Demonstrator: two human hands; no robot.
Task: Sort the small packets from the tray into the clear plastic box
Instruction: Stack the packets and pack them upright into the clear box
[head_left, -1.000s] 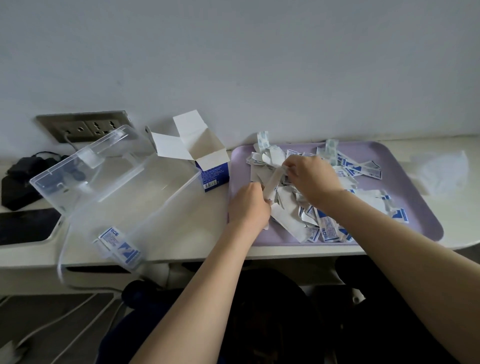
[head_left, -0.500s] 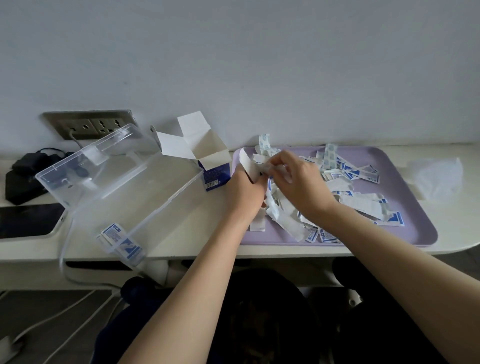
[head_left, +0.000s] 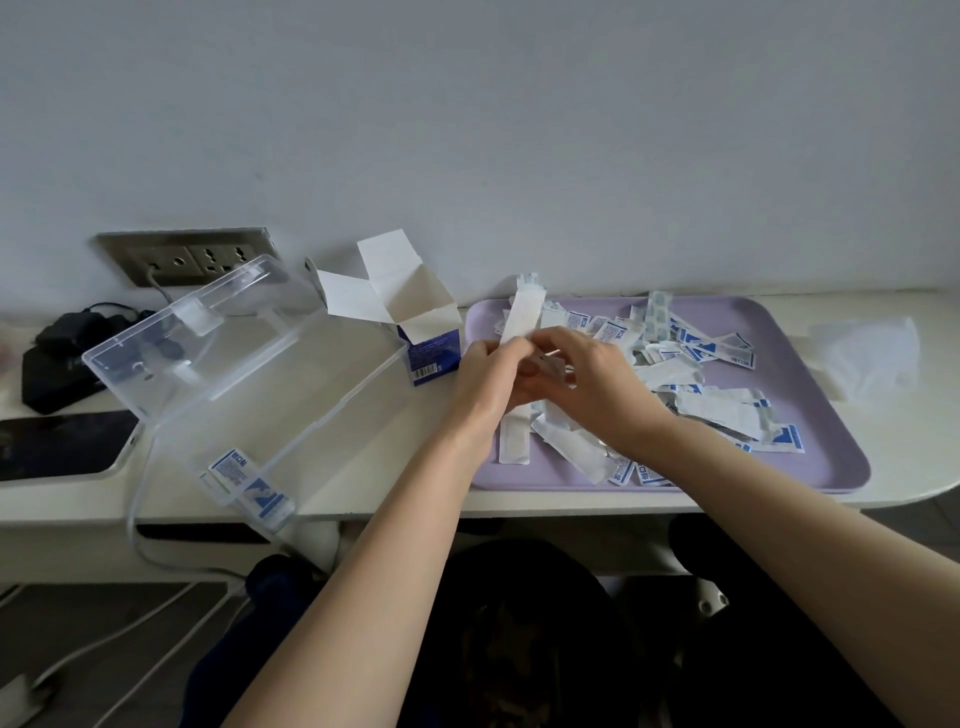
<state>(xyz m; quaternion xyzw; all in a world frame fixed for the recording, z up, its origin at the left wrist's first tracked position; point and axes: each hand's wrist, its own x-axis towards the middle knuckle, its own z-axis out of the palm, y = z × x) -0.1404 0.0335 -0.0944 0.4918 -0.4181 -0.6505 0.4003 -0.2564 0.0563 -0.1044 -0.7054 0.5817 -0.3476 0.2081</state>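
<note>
Standing taller now, packet pinched by left hand.

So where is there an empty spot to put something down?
Most of the clear plastic box floor is bare; only a few packets lie at its near end. The tray has a bare strip along its right side. The tray's middle is crowded with packets, under the left hand and right hand.
</note>
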